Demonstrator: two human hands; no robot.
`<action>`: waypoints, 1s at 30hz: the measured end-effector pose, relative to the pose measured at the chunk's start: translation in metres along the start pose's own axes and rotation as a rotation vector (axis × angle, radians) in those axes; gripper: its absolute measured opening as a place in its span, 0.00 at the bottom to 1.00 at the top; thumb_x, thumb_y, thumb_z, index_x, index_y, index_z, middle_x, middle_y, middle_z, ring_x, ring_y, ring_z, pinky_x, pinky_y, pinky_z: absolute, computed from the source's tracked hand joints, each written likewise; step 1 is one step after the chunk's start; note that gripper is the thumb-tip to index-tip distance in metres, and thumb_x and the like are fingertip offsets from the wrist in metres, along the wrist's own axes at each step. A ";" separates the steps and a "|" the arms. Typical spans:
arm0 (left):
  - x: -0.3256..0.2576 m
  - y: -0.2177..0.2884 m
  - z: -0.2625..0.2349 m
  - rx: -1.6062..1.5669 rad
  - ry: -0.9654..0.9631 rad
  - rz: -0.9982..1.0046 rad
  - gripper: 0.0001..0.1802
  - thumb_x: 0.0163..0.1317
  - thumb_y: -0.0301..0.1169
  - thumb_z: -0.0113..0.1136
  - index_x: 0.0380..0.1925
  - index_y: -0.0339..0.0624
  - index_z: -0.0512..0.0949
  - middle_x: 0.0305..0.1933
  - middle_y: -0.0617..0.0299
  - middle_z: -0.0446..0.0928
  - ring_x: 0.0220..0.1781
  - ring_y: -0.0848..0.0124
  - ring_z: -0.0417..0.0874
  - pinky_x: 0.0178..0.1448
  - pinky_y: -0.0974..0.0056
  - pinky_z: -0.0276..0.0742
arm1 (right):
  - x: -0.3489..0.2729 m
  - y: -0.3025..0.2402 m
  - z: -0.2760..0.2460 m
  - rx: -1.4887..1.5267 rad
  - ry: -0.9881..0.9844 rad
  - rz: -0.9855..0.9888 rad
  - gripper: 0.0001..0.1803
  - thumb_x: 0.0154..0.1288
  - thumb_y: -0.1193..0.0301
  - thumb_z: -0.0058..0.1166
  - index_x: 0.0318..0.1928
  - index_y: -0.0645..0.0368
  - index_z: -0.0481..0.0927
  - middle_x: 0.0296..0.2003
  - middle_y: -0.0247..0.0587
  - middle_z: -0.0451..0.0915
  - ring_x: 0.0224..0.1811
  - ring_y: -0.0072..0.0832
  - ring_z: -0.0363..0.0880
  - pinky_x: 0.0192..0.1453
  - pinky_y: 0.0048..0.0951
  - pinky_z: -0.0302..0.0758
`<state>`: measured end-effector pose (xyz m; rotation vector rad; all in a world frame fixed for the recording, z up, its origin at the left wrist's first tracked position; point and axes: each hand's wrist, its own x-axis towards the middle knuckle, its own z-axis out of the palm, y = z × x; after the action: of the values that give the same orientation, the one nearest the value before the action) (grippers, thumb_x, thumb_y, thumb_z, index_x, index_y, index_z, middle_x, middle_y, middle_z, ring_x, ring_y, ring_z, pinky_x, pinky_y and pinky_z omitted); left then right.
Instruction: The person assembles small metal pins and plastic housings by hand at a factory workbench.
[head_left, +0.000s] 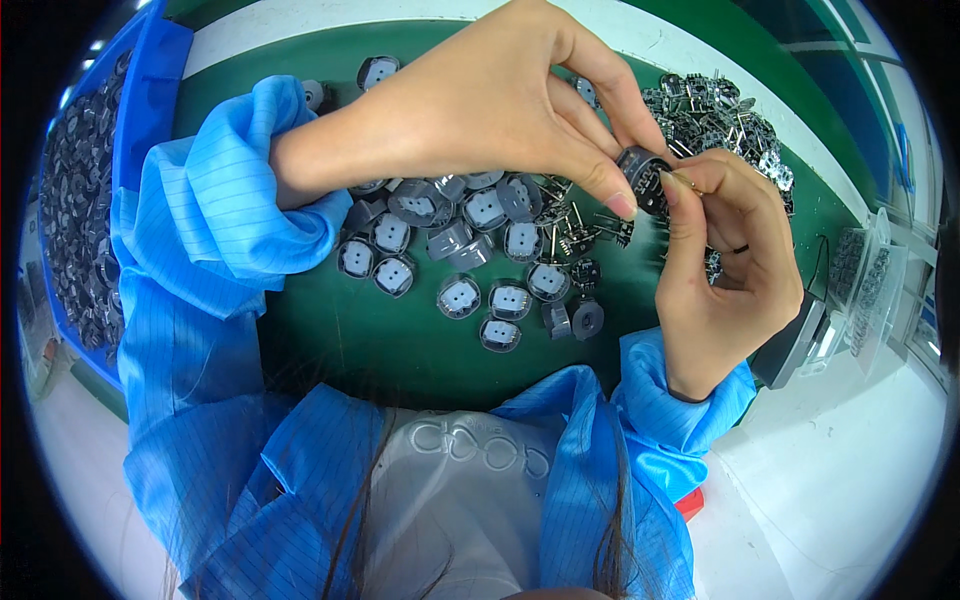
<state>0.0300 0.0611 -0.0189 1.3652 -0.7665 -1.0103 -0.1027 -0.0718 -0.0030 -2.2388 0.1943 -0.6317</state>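
A round dark grey plastic housing [643, 178] is held above the right side of the green mat. My left hand [510, 100] reaches across from the left and grips its rim between thumb and fingers. At its other side, my right hand [735, 240] is closed, thumb and forefinger pinching a small part with thin gold-coloured pins [690, 184]. Most of that small part is hidden by the fingertips. Under and left of my hands lie several similar grey housings, some with pale inserts [460, 297], loosely scattered. Small parts with metal pins [575, 240] lie beside them.
A large heap of metal-pinned parts [725, 110] covers the far right of the green mat [330, 350]. At the left stands a blue bin [155, 90] full of dark round parts. Clear plastic trays [865, 270] with small pieces stand at the right edge, near a dark grey box [790, 345].
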 end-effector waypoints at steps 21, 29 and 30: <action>-0.006 0.011 -0.007 -0.066 0.020 -0.136 0.13 0.53 0.23 0.63 0.39 0.31 0.78 0.37 0.55 0.80 0.34 0.72 0.81 0.41 0.72 0.78 | 0.003 -0.003 0.013 0.363 -0.048 0.210 0.19 0.61 0.83 0.52 0.54 0.68 0.72 0.46 0.43 0.77 0.50 0.27 0.75 0.54 0.27 0.72; 0.007 -0.013 -0.011 0.343 0.025 0.948 0.14 0.49 0.21 0.65 0.38 0.31 0.78 0.35 0.57 0.80 0.34 0.80 0.80 0.40 0.76 0.77 | 0.002 0.003 0.012 0.390 -0.140 0.266 0.12 0.64 0.81 0.51 0.49 0.69 0.74 0.39 0.41 0.79 0.43 0.21 0.77 0.48 0.19 0.72; 0.002 -0.005 -0.011 0.345 0.027 0.948 0.14 0.49 0.21 0.65 0.38 0.31 0.78 0.35 0.57 0.80 0.34 0.80 0.80 0.40 0.76 0.77 | 0.003 0.003 0.014 0.358 -0.124 0.247 0.11 0.64 0.81 0.51 0.48 0.69 0.74 0.38 0.41 0.80 0.41 0.21 0.77 0.47 0.19 0.73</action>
<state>0.0400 0.0638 -0.0252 1.0751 -1.4220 -0.1099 -0.0931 -0.0660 -0.0119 -1.8645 0.2679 -0.3604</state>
